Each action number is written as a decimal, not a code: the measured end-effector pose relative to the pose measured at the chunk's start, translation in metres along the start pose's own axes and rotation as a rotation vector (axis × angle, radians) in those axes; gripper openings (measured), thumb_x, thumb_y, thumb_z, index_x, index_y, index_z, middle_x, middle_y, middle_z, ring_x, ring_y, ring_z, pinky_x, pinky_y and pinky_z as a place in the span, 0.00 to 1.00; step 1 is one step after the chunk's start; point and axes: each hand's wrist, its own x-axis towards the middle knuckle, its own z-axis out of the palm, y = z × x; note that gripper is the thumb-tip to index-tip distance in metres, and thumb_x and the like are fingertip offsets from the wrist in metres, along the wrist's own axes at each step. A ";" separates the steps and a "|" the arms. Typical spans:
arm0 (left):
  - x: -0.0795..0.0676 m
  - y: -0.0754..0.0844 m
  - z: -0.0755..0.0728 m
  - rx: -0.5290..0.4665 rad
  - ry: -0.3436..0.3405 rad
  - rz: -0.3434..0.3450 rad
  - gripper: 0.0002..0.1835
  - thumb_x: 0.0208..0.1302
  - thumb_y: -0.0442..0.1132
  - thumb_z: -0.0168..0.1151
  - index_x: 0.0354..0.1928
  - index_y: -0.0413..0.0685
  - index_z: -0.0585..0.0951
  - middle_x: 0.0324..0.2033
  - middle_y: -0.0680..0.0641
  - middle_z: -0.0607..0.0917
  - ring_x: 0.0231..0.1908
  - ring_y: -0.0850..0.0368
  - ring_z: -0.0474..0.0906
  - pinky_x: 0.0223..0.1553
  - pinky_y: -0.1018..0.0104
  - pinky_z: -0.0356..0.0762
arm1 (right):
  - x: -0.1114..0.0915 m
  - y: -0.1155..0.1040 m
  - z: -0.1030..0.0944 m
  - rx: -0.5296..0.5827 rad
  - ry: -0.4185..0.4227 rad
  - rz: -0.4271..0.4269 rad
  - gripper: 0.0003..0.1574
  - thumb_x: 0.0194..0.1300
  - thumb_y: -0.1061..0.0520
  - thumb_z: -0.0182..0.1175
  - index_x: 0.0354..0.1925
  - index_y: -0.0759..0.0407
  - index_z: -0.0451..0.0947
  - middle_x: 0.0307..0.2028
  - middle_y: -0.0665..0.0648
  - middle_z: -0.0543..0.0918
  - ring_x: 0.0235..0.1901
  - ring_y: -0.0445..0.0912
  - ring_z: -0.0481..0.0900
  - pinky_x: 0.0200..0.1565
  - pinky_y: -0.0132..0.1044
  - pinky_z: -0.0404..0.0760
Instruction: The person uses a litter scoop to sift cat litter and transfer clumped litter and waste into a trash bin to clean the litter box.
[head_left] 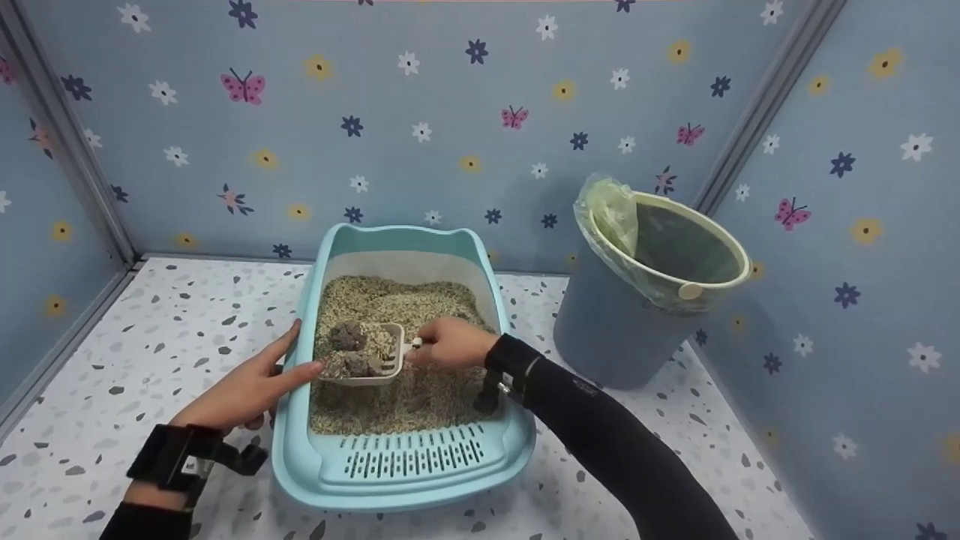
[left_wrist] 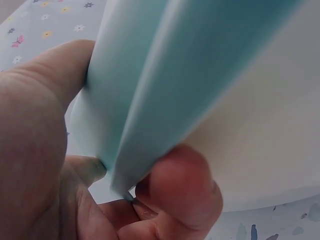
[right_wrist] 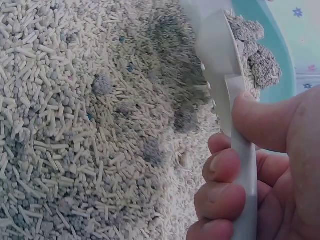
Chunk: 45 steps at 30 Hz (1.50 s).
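Note:
My right hand [head_left: 454, 345] grips the handle of a white litter scoop [right_wrist: 220, 55], its fingers wrapped round it and the thumb along the top. Dark grey clumps [head_left: 347, 337] and loose litter sit in the scoop, which is above the pellet litter [head_left: 405, 307] near the left side of a light blue litter box [head_left: 292, 454]. My left hand [head_left: 244, 386] holds the box's left rim, thumb on one side and fingers curled beneath the edge in the left wrist view. More small grey lumps [right_wrist: 152, 151] lie in the litter in the right wrist view.
A grey-blue bin [head_left: 619, 330] with a cream rim and a pale green liner bag [head_left: 609, 214] stands to the right of the box. Blue walls [head_left: 420, 172] with flowers and butterflies enclose the back and sides. The speckled floor [head_left: 195, 330] runs beneath.

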 end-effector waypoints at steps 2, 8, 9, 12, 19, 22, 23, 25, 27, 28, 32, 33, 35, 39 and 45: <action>0.000 0.000 0.000 0.005 0.002 -0.003 0.55 0.82 0.66 0.62 0.91 0.75 0.33 0.43 0.38 0.84 0.17 0.62 0.62 0.18 0.70 0.68 | -0.004 0.000 -0.002 0.011 0.031 0.018 0.30 0.83 0.44 0.66 0.24 0.45 0.65 0.21 0.43 0.65 0.22 0.39 0.62 0.31 0.35 0.65; 0.000 -0.001 0.000 0.011 0.004 -0.007 0.55 0.81 0.66 0.62 0.91 0.76 0.34 0.37 0.41 0.82 0.17 0.62 0.62 0.18 0.69 0.68 | -0.017 -0.007 -0.009 0.047 0.081 0.037 0.27 0.84 0.42 0.64 0.25 0.45 0.71 0.21 0.43 0.67 0.21 0.39 0.63 0.29 0.36 0.67; 0.000 -0.001 0.000 0.013 0.004 -0.007 0.55 0.81 0.66 0.62 0.91 0.76 0.34 0.38 0.40 0.82 0.17 0.62 0.62 0.18 0.69 0.68 | -0.019 -0.008 -0.010 0.056 0.088 0.037 0.27 0.84 0.42 0.64 0.26 0.45 0.72 0.21 0.43 0.67 0.21 0.39 0.63 0.29 0.36 0.67; 0.001 0.000 0.000 0.011 0.004 -0.003 0.55 0.82 0.66 0.62 0.91 0.76 0.34 0.44 0.37 0.84 0.17 0.62 0.63 0.18 0.70 0.68 | -0.025 -0.012 -0.013 0.081 0.111 0.040 0.23 0.85 0.43 0.64 0.29 0.49 0.78 0.22 0.43 0.68 0.21 0.39 0.64 0.29 0.35 0.67; 0.001 0.001 0.002 0.009 0.002 -0.004 0.55 0.82 0.65 0.62 0.91 0.74 0.34 0.51 0.35 0.84 0.18 0.62 0.64 0.18 0.70 0.68 | -0.041 -0.017 -0.019 0.123 0.145 0.036 0.22 0.85 0.46 0.64 0.31 0.52 0.80 0.22 0.43 0.70 0.22 0.39 0.65 0.29 0.35 0.68; 0.002 0.001 0.003 0.003 -0.004 -0.002 0.54 0.83 0.64 0.62 0.91 0.74 0.33 0.53 0.34 0.83 0.18 0.61 0.64 0.18 0.70 0.67 | -0.047 -0.018 -0.020 0.137 0.158 0.049 0.24 0.84 0.45 0.65 0.28 0.49 0.76 0.22 0.43 0.69 0.22 0.39 0.65 0.28 0.35 0.68; 0.002 0.001 0.003 -0.002 -0.007 -0.003 0.54 0.83 0.64 0.62 0.91 0.74 0.33 0.56 0.32 0.82 0.18 0.61 0.64 0.18 0.69 0.67 | -0.049 -0.018 -0.020 0.146 0.162 0.057 0.24 0.84 0.45 0.65 0.27 0.46 0.74 0.22 0.43 0.69 0.22 0.39 0.65 0.28 0.35 0.68; 0.002 0.001 0.003 -0.008 -0.009 -0.005 0.55 0.83 0.64 0.62 0.91 0.74 0.33 0.59 0.31 0.82 0.18 0.61 0.63 0.18 0.69 0.67 | -0.052 -0.019 -0.020 0.150 0.170 0.069 0.26 0.84 0.45 0.66 0.26 0.46 0.72 0.21 0.43 0.68 0.21 0.40 0.64 0.27 0.35 0.67; 0.002 0.000 0.002 -0.014 -0.006 -0.006 0.54 0.83 0.64 0.62 0.91 0.74 0.33 0.59 0.31 0.82 0.18 0.61 0.63 0.18 0.70 0.66 | -0.054 -0.020 -0.019 0.150 0.178 0.085 0.27 0.84 0.44 0.66 0.25 0.46 0.72 0.21 0.43 0.68 0.20 0.40 0.63 0.26 0.35 0.67; 0.002 0.000 0.002 -0.015 -0.004 -0.009 0.54 0.83 0.64 0.62 0.91 0.74 0.33 0.57 0.31 0.83 0.18 0.62 0.63 0.17 0.70 0.66 | -0.055 -0.020 -0.018 0.149 0.181 0.090 0.27 0.84 0.44 0.66 0.25 0.46 0.72 0.20 0.43 0.67 0.20 0.40 0.63 0.26 0.35 0.66; 0.001 -0.002 0.000 -0.002 0.005 -0.009 0.54 0.83 0.64 0.61 0.91 0.75 0.33 0.47 0.35 0.84 0.17 0.62 0.62 0.17 0.70 0.66 | -0.060 -0.024 -0.015 0.128 0.185 0.102 0.27 0.84 0.42 0.65 0.25 0.45 0.71 0.20 0.42 0.67 0.20 0.39 0.63 0.25 0.34 0.67; 0.000 -0.002 0.000 0.002 0.007 -0.011 0.54 0.83 0.64 0.61 0.91 0.75 0.33 0.46 0.36 0.84 0.17 0.62 0.62 0.17 0.70 0.67 | -0.063 -0.025 -0.015 0.121 0.182 0.104 0.27 0.84 0.42 0.65 0.25 0.45 0.71 0.21 0.42 0.67 0.20 0.38 0.63 0.25 0.34 0.67; 0.000 -0.002 0.001 0.003 0.006 -0.013 0.54 0.83 0.64 0.61 0.91 0.75 0.33 0.43 0.37 0.84 0.17 0.62 0.62 0.17 0.70 0.67 | -0.071 -0.027 -0.015 0.103 0.180 0.119 0.27 0.84 0.41 0.64 0.26 0.45 0.71 0.21 0.42 0.67 0.20 0.39 0.64 0.25 0.35 0.68; 0.002 -0.001 0.003 0.003 0.003 -0.006 0.55 0.82 0.65 0.62 0.91 0.75 0.33 0.36 0.39 0.83 0.17 0.62 0.63 0.18 0.70 0.68 | -0.086 -0.031 -0.018 0.083 0.185 0.163 0.25 0.84 0.43 0.64 0.28 0.47 0.74 0.21 0.44 0.69 0.20 0.41 0.66 0.25 0.37 0.70; 0.001 -0.001 0.002 0.003 0.016 -0.003 0.55 0.81 0.66 0.63 0.91 0.75 0.34 0.30 0.42 0.81 0.17 0.61 0.63 0.17 0.70 0.67 | -0.081 -0.038 -0.017 0.106 0.210 0.143 0.23 0.86 0.43 0.62 0.32 0.49 0.76 0.23 0.44 0.70 0.21 0.39 0.66 0.26 0.34 0.70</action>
